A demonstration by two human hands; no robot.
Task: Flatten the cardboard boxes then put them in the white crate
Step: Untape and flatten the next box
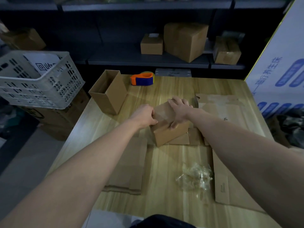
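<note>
A small closed cardboard box (169, 132) sits in the middle of the wooden table (164, 170), taped across its top. My left hand (144, 116) grips its left top edge with curled fingers. My right hand (179, 109) lies flat over the top, thumb pressing the near edge. An open, upright cardboard box (108, 91) stands at the table's back left. Flattened cardboard (130, 168) lies under my left forearm, and more flat pieces (220, 109) lie to the right. The white crate (37, 79) stands off the table's left side on a brown carton, holding a white sheet.
An orange and blue tape dispenser (143, 79) rests at the table's far edge. A crumpled wad of clear tape (195, 178) lies at the near right. Dark shelves behind hold several cardboard boxes (184, 41). A large white printed box (279, 71) stands at the right.
</note>
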